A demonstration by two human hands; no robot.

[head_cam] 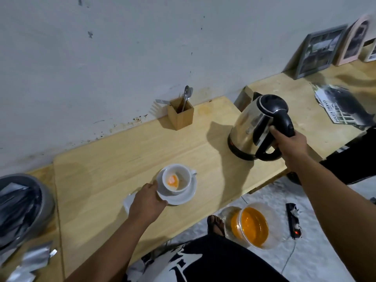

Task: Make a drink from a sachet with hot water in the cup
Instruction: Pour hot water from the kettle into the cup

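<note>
Near the table's [122,159] front edge, the left hand [147,200] pinches the saucer's [183,198] left rim. The cup [184,176] sits on that saucer, orange powder [172,181] inside. Farther right, the right hand [291,143] wraps tightly around the kettle [250,123] by its black handle [284,119].

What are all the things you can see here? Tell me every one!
cup: one, white, on the saucer, orange powder inside
saucer: one, white, table's front
kettle: one, steel and black, table's right
holder: one, wooden, by the wall
spoons: seemingly two, silver, in the holder
fork: one, silver, in the holder
frames: three, mixed colours, against wall, right
bowl: one, clear, orange liquid, on floor
power strip: one, black, floor
sachets: several, silver, far left
left hand: one, holds the saucer's edge
right hand: one, grips the kettle's handle
</note>
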